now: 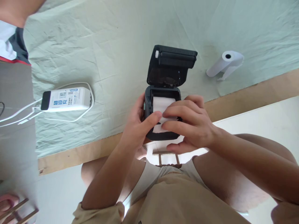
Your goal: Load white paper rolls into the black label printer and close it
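A small dark label printer (163, 136) is held over the table's near edge, its hinged lid (171, 67) raised and tilted back. Inside it lies a white paper roll (161, 104). My left hand (140, 121) wraps around the printer's left side, thumb over the rim onto the paper. From the right, my right hand (189, 121) reaches over the opening with its fingers spread, several fingertips on or just above the roll. Whether they press on the paper, I cannot tell.
Another white paper roll (225, 63) with a loose end lies at the right on the pale green cloth (116, 46). A white power bank or charger (66, 99) with cables sits at the left. At the top left, another person's arm (18, 11) shows.
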A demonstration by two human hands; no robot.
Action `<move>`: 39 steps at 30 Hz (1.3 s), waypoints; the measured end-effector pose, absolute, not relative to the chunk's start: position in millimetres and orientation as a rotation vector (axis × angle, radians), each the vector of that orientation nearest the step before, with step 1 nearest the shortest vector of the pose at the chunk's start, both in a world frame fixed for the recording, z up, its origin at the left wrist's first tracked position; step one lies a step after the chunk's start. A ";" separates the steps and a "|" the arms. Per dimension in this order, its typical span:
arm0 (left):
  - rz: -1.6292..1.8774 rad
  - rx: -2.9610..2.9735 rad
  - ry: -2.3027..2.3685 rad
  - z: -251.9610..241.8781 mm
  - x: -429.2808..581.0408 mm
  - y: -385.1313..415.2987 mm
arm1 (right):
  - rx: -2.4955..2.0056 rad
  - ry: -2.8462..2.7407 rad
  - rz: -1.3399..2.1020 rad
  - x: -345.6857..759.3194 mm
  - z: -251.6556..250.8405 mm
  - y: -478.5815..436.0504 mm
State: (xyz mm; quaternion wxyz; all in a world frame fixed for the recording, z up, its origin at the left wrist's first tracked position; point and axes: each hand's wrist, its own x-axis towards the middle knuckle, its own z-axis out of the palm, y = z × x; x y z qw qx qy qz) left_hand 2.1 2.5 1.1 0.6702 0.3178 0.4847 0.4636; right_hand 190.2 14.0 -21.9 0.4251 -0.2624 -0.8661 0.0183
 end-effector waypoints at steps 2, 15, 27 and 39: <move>1.017 0.722 1.120 2.4 2.5 2.4 | -0.655 -2.107 0.090 193.0 -23.2 15.6; 0.928 0.807 1.130 1.2 -2.1 3.3 | -1.006 -1.797 0.400 216.4 -23.2 57.5; 1.007 0.688 1.116 10.5 4.1 -1.1 | -1.063 -1.996 0.841 211.9 -17.1 41.2; 0.976 0.625 1.122 13.1 5.9 -0.8 | -1.090 -2.087 0.786 214.5 -28.5 48.0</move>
